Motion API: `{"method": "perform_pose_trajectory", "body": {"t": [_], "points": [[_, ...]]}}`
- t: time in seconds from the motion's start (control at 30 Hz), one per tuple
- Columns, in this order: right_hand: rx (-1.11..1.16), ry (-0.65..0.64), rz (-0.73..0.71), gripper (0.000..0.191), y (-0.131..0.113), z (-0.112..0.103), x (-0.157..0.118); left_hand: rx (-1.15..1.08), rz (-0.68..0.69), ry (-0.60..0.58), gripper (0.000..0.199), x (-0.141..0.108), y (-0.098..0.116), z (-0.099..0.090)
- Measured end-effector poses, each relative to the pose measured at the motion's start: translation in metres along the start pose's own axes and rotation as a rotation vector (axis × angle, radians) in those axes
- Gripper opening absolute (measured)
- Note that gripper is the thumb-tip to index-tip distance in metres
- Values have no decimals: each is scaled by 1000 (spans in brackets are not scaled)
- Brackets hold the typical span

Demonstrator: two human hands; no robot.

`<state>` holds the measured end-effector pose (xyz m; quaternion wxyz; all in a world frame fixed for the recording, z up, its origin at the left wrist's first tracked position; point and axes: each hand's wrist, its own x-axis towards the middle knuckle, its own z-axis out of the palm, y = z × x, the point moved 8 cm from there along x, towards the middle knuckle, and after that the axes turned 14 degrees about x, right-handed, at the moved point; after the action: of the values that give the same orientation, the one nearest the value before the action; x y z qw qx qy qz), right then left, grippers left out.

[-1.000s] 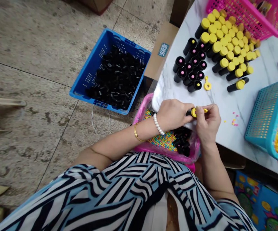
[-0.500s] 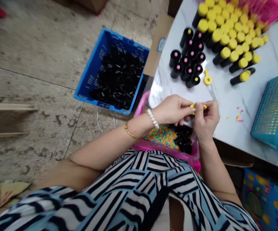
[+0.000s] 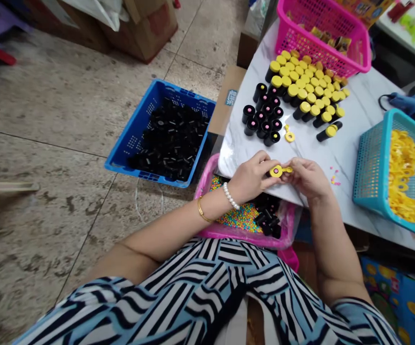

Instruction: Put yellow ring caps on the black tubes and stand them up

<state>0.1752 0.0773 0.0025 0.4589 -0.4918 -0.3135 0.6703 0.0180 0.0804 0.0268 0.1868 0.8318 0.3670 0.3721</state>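
Turned face-up now, the yellow tabbed ring (image 3: 277, 170) that showed edge-on a moment before sits between the hands, above the near edge of the marble-topped bench (image 3: 239, 143). A pink bead shows at its centre on a dark ground, and the fingers hide whatever lies behind it. The left hand (image 3: 250, 177) curls in with its fingertips (image 3: 266, 164) against the ring's side, while the right hand (image 3: 310, 179) pinches the far end of the tab; the two nearly meet around the piece without pressing together. A pearl bracelet (image 3: 231, 195) and a gold bangle (image 3: 202, 211) circle the left wrist. Just beyond, black tubes with pink tops (image 3: 261, 115) stand in a cluster beside rows of yellow-capped tubes (image 3: 301, 81), and a loose yellow tab ring (image 3: 289, 136) lies between them and the hands. Below the hands, a pink-lined tray (image 3: 207, 177) holds coloured beads (image 3: 236, 215) and black tubes (image 3: 267, 218). A teal mesh basket (image 3: 369, 182) of yellow rings (image 3: 403, 177) stands to the right, a pink basket (image 3: 322, 24) at the bench's far end, and a blue crate (image 3: 128, 143) of black tubes (image 3: 167, 139) on the floor.
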Motion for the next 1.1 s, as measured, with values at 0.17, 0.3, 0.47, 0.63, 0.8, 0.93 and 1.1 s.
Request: {"method": "perform_pose_trajectory", "body": {"t": [0.17,0.3,0.47,0.63,0.8,0.93,1.1], "points": [[22,-209,185,45,-3,2,11,-12,-30,-53,24,7,-1,2],[63,-256,246,51,2,-9,10,-44,-48,-100,20,10,-4,2],[-33,-264,347,41,2,7,8,-47,-41,-164,23,8,-7,5],[-291,-119,265,38,-2,25,3,47,-80,-236,27,5,-3,10],[-517,32,-4,28,0,29,-18,248,-134,-307,22,3,0,14],[-947,127,-231,32,-20,28,-26,312,-76,-332,27,1,1,15],[-1142,649,-513,35,-84,-32,-9,360,-5,-165,56,9,-1,-9]]}}
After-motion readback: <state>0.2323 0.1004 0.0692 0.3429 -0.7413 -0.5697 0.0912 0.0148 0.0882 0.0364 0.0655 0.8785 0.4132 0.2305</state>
